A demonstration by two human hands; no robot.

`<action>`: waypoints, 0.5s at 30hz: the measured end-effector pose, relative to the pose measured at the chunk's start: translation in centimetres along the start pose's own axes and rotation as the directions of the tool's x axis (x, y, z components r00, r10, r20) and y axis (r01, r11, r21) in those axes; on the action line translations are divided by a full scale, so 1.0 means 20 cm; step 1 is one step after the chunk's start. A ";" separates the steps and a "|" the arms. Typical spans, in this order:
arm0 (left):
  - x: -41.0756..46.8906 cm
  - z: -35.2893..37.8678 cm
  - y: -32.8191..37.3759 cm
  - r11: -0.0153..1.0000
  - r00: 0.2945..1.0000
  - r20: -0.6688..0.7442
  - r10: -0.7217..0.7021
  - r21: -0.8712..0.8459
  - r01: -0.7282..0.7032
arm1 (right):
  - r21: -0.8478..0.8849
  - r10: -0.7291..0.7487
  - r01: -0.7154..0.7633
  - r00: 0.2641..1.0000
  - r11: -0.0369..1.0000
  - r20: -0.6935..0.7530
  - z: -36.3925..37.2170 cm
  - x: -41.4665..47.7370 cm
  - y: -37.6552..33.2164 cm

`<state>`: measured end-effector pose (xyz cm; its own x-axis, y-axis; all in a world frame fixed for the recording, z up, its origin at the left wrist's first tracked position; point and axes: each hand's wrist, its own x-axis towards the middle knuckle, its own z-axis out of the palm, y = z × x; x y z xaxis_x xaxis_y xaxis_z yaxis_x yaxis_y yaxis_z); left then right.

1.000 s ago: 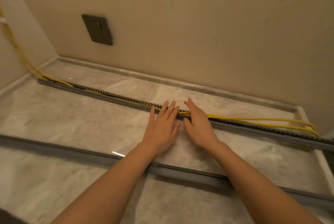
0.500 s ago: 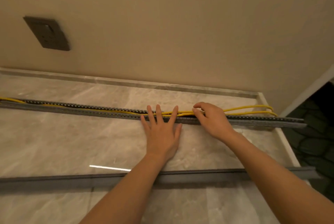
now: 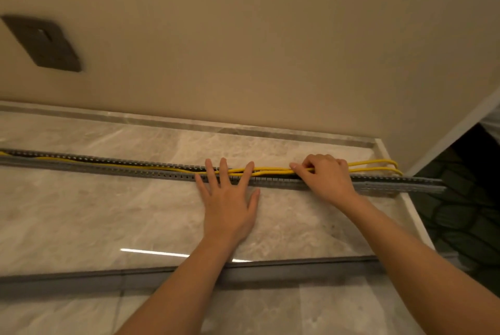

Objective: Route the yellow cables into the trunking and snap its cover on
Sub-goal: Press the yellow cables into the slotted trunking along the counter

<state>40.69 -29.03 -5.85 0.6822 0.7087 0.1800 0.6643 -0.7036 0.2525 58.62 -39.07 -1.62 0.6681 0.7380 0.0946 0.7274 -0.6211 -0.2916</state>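
Note:
A long grey slotted trunking (image 3: 113, 169) lies across the marble floor parallel to the wall. Yellow cables (image 3: 270, 171) run along it; on the left they lie inside the channel, on the right they rise above it and loop past its end near the corner. My left hand (image 3: 230, 199) lies flat with fingers spread, fingertips pressing on the trunking and cables. My right hand (image 3: 327, 177) is curled, pinching the yellow cables over the trunking. The grey trunking cover (image 3: 81, 279) lies loose on the floor nearer to me, under my forearms.
A beige wall (image 3: 243, 50) rises behind the trunking, with a dark socket plate (image 3: 43, 42) at the left. A stone skirting strip (image 3: 189, 125) runs along its base. At the right the floor ends at a white edge (image 3: 416, 215), with dark patterned flooring (image 3: 465, 215) beyond.
The view has swung right along the trunking. My right hand slid to the right and curled onto the cables; my left hand spread flat and stays on the trunking.

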 end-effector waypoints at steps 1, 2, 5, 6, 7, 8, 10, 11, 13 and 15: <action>0.00 0.00 0.00 1.000 1.000 -0.007 0.001 0.000 -0.001 | 0.038 -0.008 0.009 1.000 0.999 -0.008 -0.01 0.00 0.00; -0.01 0.01 0.00 1.000 1.000 -0.015 0.004 0.000 -0.004 | 0.069 -0.018 0.020 1.000 0.997 -0.025 -0.01 0.00 0.01; -0.01 0.01 -0.01 1.000 1.000 -0.017 0.005 -0.007 -0.005 | 0.134 -0.039 0.056 0.991 0.989 -0.128 -0.03 -0.02 0.01; -0.01 0.01 -0.01 1.000 1.000 -0.015 0.005 -0.010 -0.005 | 0.147 -0.040 0.064 0.985 0.987 -0.165 -0.02 -0.03 0.02; -0.01 0.01 -0.01 1.000 1.000 -0.017 0.006 -0.007 -0.006 | 0.161 -0.037 0.070 0.980 0.984 -0.196 -0.02 -0.04 0.02; -0.01 0.01 -0.01 1.000 1.000 -0.022 0.009 0.001 -0.009 | 0.175 -0.033 0.074 0.974 0.982 -0.225 -0.02 -0.06 0.03; -0.01 0.01 -0.01 1.000 1.000 -0.027 0.011 0.013 -0.010 | 0.195 -0.027 0.082 0.963 0.977 -0.270 -0.01 -0.09 0.03; -0.01 0.02 -0.01 1.000 1.000 -0.025 0.009 0.016 -0.008 | 0.203 -0.023 0.084 0.958 0.976 -0.287 0.00 -0.09 0.03; 0.00 0.02 -0.01 1.000 1.000 -0.013 0.008 0.030 -0.007 | 0.229 -0.008 0.081 0.952 0.970 -0.305 0.01 -0.10 0.03; -0.01 0.01 -0.01 0.999 1.000 -0.011 0.011 0.032 -0.010 | 0.258 -0.001 0.088 0.947 0.962 -0.320 0.03 -0.11 0.02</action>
<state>40.56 -28.96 -6.20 0.6859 0.7016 0.1930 0.6667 -0.7122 0.2197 57.39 -40.70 -2.41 0.6822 0.6155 0.3947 0.7185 -0.4647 -0.5175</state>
